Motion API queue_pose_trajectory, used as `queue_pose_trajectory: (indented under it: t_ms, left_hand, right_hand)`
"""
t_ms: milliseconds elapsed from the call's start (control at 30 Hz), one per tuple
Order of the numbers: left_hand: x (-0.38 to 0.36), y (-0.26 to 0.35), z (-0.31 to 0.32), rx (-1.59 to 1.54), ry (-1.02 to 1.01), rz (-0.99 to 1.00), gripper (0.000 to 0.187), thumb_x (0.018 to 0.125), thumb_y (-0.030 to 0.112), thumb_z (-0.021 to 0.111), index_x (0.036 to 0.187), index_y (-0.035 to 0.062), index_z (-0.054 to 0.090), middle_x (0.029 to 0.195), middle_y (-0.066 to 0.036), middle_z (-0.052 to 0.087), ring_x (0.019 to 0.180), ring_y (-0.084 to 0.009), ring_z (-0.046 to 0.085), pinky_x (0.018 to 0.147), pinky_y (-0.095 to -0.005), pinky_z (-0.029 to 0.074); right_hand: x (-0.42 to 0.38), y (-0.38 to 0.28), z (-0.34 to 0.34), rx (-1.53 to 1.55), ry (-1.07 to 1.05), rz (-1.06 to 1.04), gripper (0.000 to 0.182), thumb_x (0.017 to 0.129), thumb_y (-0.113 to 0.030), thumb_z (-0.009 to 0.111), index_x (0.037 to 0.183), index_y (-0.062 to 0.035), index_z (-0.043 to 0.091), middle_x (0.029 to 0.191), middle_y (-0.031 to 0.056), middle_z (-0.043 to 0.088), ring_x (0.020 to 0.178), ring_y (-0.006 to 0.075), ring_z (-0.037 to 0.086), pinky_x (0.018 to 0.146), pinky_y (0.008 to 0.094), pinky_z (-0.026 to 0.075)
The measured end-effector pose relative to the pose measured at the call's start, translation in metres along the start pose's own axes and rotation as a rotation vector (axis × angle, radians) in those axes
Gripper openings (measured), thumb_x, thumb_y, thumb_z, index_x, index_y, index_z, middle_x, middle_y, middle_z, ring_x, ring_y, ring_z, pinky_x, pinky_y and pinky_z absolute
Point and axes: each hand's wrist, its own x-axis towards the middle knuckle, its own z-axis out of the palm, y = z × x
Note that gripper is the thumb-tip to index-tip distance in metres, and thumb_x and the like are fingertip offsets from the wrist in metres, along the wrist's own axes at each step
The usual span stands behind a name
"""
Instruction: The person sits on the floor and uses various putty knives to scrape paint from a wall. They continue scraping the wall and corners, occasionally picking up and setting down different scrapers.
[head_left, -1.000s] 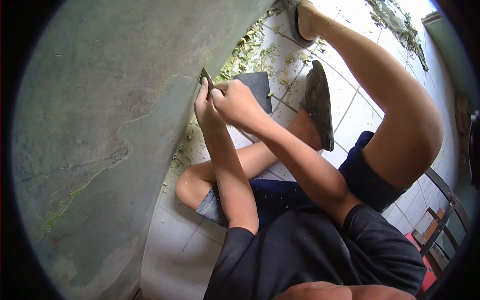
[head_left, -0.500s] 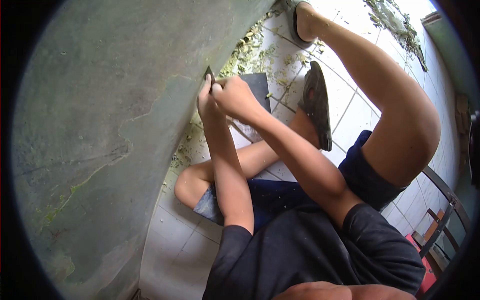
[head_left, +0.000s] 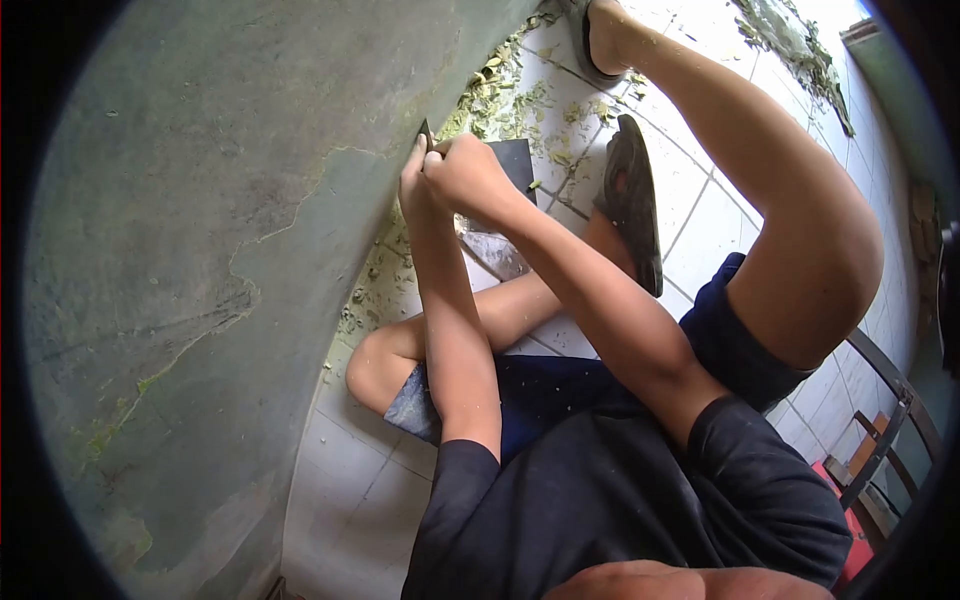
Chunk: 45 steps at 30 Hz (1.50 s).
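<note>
A dark, thin, pointed scraper [head_left: 427,130] sticks out above my two closed hands, its tip close to or against the green-grey wall [head_left: 200,150]. My left hand [head_left: 416,180] is wrapped round it on the wall side. Pressed close beside it, my right hand [head_left: 466,172] grips it too, the fingers curled. Most of the handle is hidden by the fingers. The wall's coating is peeling along a ragged edge. A dark flat sheet [head_left: 518,165] lies on the floor just behind my right hand, with a small green flake on it.
Pale green flakes [head_left: 490,100] are scattered along the foot of the wall over white floor tiles [head_left: 690,220]. More debris [head_left: 800,50] lies at the upper right. My bent legs and a dark slipper [head_left: 634,205] frame the work. A metal-framed chair [head_left: 900,400] stands at right.
Both hands and the scraper have shifted slightly up and to the right along the wall. The grip looks the same. More of the floor below my right wrist shows now.
</note>
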Motion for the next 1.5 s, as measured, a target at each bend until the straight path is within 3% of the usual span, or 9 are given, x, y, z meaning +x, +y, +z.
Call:
queue_pose_trajectory:
  t_ms: [67,500,600,933,1067,1133,1233,1333,1500]
  left_hand:
    - [0.004,-0.009,0.022,0.028,0.361,0.106,0.024,0.106,0.028,0.055,0.104,0.0062,0.065,0.092,-0.005,0.064,0.083,-0.0148,0.061,0.075,-0.0314,0.050]
    - [-0.001,-0.007,0.048,0.072,0.318,0.175,0.023,0.106,0.028,0.054,0.108,0.0071,0.064,0.095,-0.005,0.063,0.086,-0.0150,0.061,0.078,-0.0307,0.050]
    - [0.028,-0.010,-0.007,0.078,0.195,0.106,0.023,0.106,0.028,0.054,0.108,0.0062,0.064,0.099,-0.006,0.064,0.090,-0.0153,0.062,0.080,-0.0311,0.050]
    - [0.015,-0.008,0.032,0.119,0.342,0.182,0.020,0.104,0.022,0.059,0.108,0.0032,0.066,0.095,-0.005,0.064,0.087,-0.0147,0.061,0.078,-0.0299,0.050]
    - [0.051,-0.013,-0.048,0.324,-0.084,0.079,0.024,0.106,0.027,0.056,0.108,0.0049,0.066,0.095,-0.006,0.065,0.084,-0.0166,0.062,0.074,-0.0297,0.051]
    - [0.038,-0.027,-0.007,0.395,0.331,0.153,0.027,0.110,0.030,0.046,0.110,0.0099,0.065,0.101,-0.006,0.067,0.094,-0.0148,0.064,0.084,-0.0321,0.052]
    - [0.012,-0.011,0.043,0.151,0.304,0.212,0.030,0.104,0.030,0.058,0.112,0.0016,0.064,0.100,-0.009,0.066,0.090,-0.0181,0.063,0.079,-0.0309,0.051]
    - [0.049,-0.026,-0.031,0.063,0.205,0.079,0.030,0.103,0.029,0.060,0.116,0.0017,0.064,0.103,-0.008,0.066,0.093,-0.0181,0.064,0.082,-0.0328,0.051]
    - [0.023,-0.009,0.034,0.130,0.304,0.187,0.027,0.104,0.025,0.060,0.113,0.0009,0.066,0.100,-0.006,0.066,0.090,-0.0152,0.063,0.079,-0.0311,0.051]
  right_hand:
    - [0.002,-0.002,-0.009,-0.012,-0.019,-0.005,0.035,0.091,-0.020,0.053,0.093,0.0098,0.071,0.081,0.0301,0.069,0.080,0.0399,0.072,0.080,0.0444,0.054]
    - [-0.006,0.000,-0.014,-0.006,0.022,-0.114,0.034,0.089,-0.019,0.052,0.096,0.0092,0.071,0.075,0.0276,0.068,0.072,0.0362,0.069,0.075,0.0430,0.054]
    - [0.001,0.003,-0.013,0.021,0.011,-0.076,0.035,0.089,-0.019,0.052,0.096,0.0088,0.072,0.078,0.0289,0.069,0.076,0.0372,0.070,0.077,0.0431,0.054]
    - [0.000,-0.003,-0.027,0.020,-0.010,-0.087,0.033,0.088,-0.019,0.053,0.091,0.0092,0.071,0.075,0.0309,0.067,0.074,0.0384,0.070,0.077,0.0440,0.054]
    - [0.018,0.003,-0.017,-0.052,0.007,-0.012,0.038,0.089,-0.023,0.051,0.090,0.0087,0.071,0.081,0.0318,0.068,0.080,0.0436,0.070,0.081,0.0456,0.054]
    - [0.034,0.028,-0.011,-0.205,0.006,-0.105,0.037,0.089,-0.023,0.051,0.090,0.0078,0.072,0.085,0.0299,0.070,0.082,0.0410,0.071,0.081,0.0451,0.054]
    - [-0.006,-0.004,-0.026,-0.008,0.062,-0.126,0.035,0.088,-0.021,0.053,0.090,0.0085,0.072,0.085,0.0289,0.070,0.082,0.0402,0.071,0.081,0.0451,0.054]
    - [0.026,0.013,-0.016,-0.073,-0.010,0.020,0.035,0.089,-0.022,0.052,0.094,0.0060,0.073,0.083,0.0288,0.070,0.080,0.0420,0.070,0.080,0.0455,0.055]
    - [0.003,0.002,-0.022,-0.014,0.079,-0.138,0.035,0.091,-0.022,0.052,0.094,0.0080,0.071,0.076,0.0306,0.067,0.077,0.0412,0.071,0.077,0.0443,0.055]
